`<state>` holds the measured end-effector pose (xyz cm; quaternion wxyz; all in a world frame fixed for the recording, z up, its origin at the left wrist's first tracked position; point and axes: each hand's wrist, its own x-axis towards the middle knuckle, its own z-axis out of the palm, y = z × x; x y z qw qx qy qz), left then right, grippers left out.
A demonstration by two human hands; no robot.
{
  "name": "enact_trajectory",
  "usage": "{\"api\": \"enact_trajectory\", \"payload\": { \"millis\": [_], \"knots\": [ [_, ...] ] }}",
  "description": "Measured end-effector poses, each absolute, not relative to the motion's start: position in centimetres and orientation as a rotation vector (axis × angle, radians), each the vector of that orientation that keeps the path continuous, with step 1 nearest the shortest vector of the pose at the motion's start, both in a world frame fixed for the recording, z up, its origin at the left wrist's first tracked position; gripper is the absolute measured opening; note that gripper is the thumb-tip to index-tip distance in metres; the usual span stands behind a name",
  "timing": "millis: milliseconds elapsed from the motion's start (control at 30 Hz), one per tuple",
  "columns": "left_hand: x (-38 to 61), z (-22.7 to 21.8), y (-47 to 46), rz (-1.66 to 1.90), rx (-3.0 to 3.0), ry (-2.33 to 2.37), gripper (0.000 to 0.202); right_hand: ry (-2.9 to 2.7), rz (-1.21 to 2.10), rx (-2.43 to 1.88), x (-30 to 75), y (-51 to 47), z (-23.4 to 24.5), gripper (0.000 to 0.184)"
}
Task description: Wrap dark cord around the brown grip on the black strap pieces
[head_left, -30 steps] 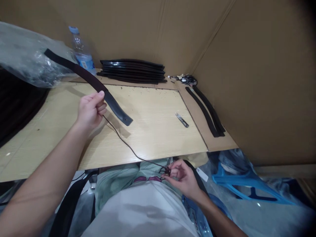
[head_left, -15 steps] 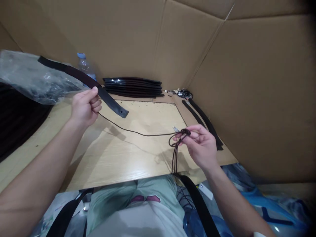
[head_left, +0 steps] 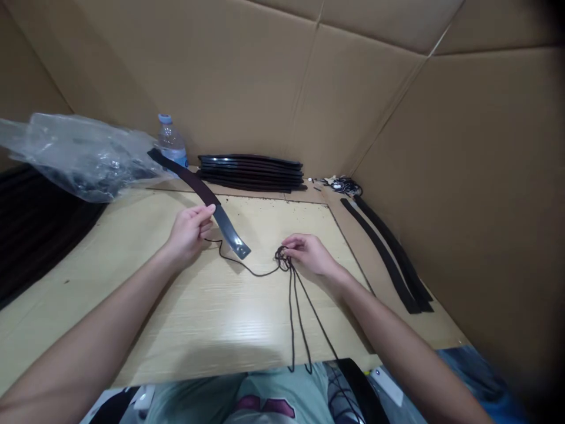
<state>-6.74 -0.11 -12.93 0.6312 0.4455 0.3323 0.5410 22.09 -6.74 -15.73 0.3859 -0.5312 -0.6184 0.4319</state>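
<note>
Pinched in my left hand [head_left: 193, 228] is a long, curved dark strip [head_left: 230, 229], shiny on its lower half, with a small hole near its lower end. A thin dark cord [head_left: 247, 269] runs from under my left hand across to a small tangled bunch of cord [head_left: 282, 258]. My right hand [head_left: 308, 252] grips that bunch between thumb and fingers, low over the tabletop. Several strands hang from it over the table's front edge. Whether the cord is tied to the strip is hidden behind my left hand.
Stacked dark strips [head_left: 251, 172] lie along the cardboard wall [head_left: 229, 88]. A water bottle [head_left: 171, 141] and a clear plastic bag [head_left: 88, 156] stand at the left, above a dark pile [head_left: 39, 229]. More black strips [head_left: 379, 253] and a small heap of scraps [head_left: 342, 185] lie at the right.
Both hands have come closer together and nearer the tabletop, my right hand moving left with the cord bunch. The cord between them now sags more. The view has tilted slightly.
</note>
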Motion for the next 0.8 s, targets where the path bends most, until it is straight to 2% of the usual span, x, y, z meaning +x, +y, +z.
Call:
{"api": "enact_trajectory", "payload": {
  "millis": [233, 500, 800],
  "knots": [
    [-7.0, -14.5, 0.1, 1.15, 1.007, 0.76, 0.031, -1.853, 0.856, -1.273, 23.3, -6.9, -17.6, 0.014],
    [-6.7, -14.9, 0.0, 1.131, 0.982, 0.726, 0.029, -2.04, 0.647, -1.272, 22.9, -7.3, -16.6, 0.008],
    [-7.3, -15.6, 0.3, 1.151, 0.978, 0.771, 0.03, -1.605, 1.011, -1.193, 23.2, -7.5, -16.7, 0.014]
  ]
}}
